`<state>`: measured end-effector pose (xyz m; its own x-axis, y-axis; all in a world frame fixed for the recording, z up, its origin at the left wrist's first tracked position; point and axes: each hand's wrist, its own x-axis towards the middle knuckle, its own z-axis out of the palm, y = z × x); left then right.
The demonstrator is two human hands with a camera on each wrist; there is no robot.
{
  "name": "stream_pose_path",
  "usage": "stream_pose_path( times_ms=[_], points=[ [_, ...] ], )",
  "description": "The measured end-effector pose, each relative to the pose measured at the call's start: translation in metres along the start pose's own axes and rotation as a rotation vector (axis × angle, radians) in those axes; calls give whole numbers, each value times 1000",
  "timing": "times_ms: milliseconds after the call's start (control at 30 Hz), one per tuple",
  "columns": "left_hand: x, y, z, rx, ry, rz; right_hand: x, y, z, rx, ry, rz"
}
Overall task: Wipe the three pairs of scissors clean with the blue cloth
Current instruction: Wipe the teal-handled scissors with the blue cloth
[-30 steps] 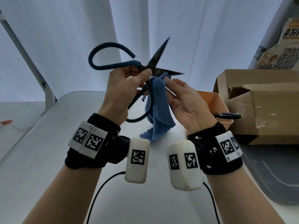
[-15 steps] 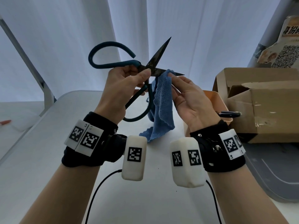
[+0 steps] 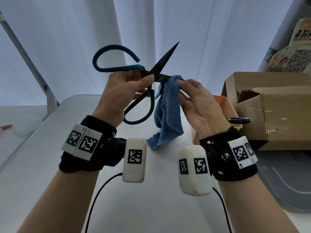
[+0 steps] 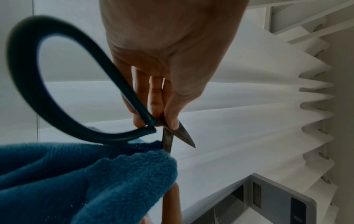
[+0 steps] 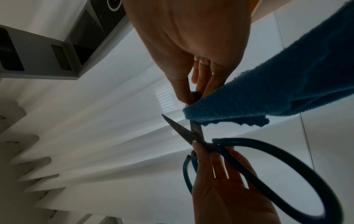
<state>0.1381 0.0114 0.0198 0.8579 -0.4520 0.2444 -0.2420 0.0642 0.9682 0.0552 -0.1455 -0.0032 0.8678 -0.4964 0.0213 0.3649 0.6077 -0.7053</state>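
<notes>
Large scissors (image 3: 117, 68) with dark teal loop handles and dull blades are held up above the table, blades spread apart. My left hand (image 3: 125, 91) pinches them at the pivot, thumb on the joint. My right hand (image 3: 190, 91) pinches the blue cloth (image 3: 168, 108) around the lower blade, whose outer part is hidden in the cloth; the rest of the cloth hangs down. The upper blade points up and right, bare. The left wrist view shows the scissors (image 4: 63, 84) and cloth (image 4: 76, 181); the right wrist view shows cloth (image 5: 268, 94) wrapped on the blade of the scissors (image 5: 268, 174).
An orange bin (image 3: 225, 105) stands right of my right hand, with the black handles of another pair of scissors (image 3: 239, 120) sticking over its rim. A cardboard box (image 3: 277, 111) sits behind it, a grey tray (image 3: 286, 179) at the right edge. White table (image 3: 50, 165) below.
My right hand has slid the cloth outward along the lower blade, from near the pivot towards the tip. The left hand holds the scissors almost still.
</notes>
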Motion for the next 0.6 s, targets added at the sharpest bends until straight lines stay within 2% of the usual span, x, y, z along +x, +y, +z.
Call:
stream_pose_path(
  times_ms=[267,433,600],
  points=[
    [2,0,-4,-34,-37,-43,-3,0,3,-5,-32,-11],
    [4,1,-18,65,-48,73,-1,-3,-1,-82,-36,12],
    [4,10,-43,180,-70,137,3,-14,-10,-153,20,-30]
  ],
)
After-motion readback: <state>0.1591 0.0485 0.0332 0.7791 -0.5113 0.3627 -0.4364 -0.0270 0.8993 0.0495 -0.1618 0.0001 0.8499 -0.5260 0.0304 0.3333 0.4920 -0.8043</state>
